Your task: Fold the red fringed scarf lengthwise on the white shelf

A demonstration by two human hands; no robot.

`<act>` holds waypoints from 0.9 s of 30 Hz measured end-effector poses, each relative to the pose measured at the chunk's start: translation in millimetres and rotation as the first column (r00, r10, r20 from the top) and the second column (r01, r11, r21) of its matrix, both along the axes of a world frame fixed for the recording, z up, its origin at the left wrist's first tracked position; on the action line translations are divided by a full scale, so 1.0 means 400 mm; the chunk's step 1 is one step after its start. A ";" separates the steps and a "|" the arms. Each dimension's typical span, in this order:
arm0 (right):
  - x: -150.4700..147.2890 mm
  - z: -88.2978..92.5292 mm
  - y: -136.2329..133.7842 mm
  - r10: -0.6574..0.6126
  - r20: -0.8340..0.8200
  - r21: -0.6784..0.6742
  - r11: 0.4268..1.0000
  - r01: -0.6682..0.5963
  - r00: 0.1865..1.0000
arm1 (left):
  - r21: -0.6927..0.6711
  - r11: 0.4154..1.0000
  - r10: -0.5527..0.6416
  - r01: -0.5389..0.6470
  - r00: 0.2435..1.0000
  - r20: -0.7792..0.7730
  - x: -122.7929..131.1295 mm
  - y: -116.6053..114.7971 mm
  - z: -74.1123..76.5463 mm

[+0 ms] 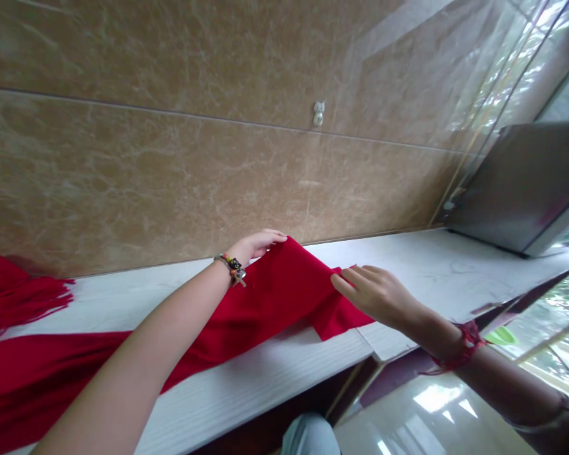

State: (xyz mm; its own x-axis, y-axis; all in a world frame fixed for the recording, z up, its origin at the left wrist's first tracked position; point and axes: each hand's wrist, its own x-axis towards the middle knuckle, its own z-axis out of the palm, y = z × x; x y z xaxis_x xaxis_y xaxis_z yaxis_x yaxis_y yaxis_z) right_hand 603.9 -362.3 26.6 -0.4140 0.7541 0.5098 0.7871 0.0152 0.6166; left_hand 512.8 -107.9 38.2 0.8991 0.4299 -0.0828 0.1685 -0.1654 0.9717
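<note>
Far left of left hand [260, 243]: scarf [275, 291] runs out of frame at the left border. Fringed end [23, 294] bunched against wall [171, 177], partly cut off. Left forearm [137, 373] lies across the scarf's middle and hides a stretch of it.

Left hand: fingers straight and together over the scarf's far corner, thumb hidden beneath. Grip or mere press not determinable.

Between the hands: cloth lifted off the white shelf [265, 373], sloping toward its near edge.

Right hand [374, 294]: fingertips closed on the scarf's folded right edge, thumb out of sight.

Right of right hand: bare shelf top, then grey box [526, 183] well apart, cut by the frame.

Edges: shelf's front edge just below right wrist, wall just behind left hand.

Scarf: plain deep red, matte, folded corner flat on shelf under right hand.
</note>
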 end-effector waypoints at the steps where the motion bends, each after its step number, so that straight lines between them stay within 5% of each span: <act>1: 0.030 0.001 -0.011 -0.029 0.004 -0.001 1.000 0.029 1.000 | 0.006 1.000 -0.016 0.016 1.000 -0.004 0.037 -0.009 -0.001; 5: 0.143 -0.030 -0.055 -0.107 -0.005 -0.014 0.994 0.107 0.994 | 0.049 0.996 -0.068 0.070 0.996 -0.050 0.184 -0.045 -0.035; 13: 0.287 -0.184 -0.124 -0.176 -0.126 -0.139 0.978 0.158 0.976 | 0.190 0.968 -0.123 0.161 0.973 -0.198 0.386 -0.095 -0.164; 19: 0.324 -0.266 -0.138 -0.226 -0.205 -0.230 0.957 0.177 0.952 | 0.319 0.919 -0.143 0.233 0.949 -0.281 0.434 -0.111 -0.227; 27: 0.330 -0.258 -0.145 -0.261 -0.315 -0.297 0.940 0.166 0.912 | 0.521 0.810 -0.125 0.269 0.947 -0.295 0.437 -0.115 -0.235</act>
State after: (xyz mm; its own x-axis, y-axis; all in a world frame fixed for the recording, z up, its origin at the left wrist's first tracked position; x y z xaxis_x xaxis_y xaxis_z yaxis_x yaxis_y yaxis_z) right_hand 736.1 -420.1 -76.6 -0.0617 0.9286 0.3659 0.9512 -0.0563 0.3033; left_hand 687.5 -154.0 -55.9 0.9530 0.2833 -0.1076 0.2841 -0.7117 0.6425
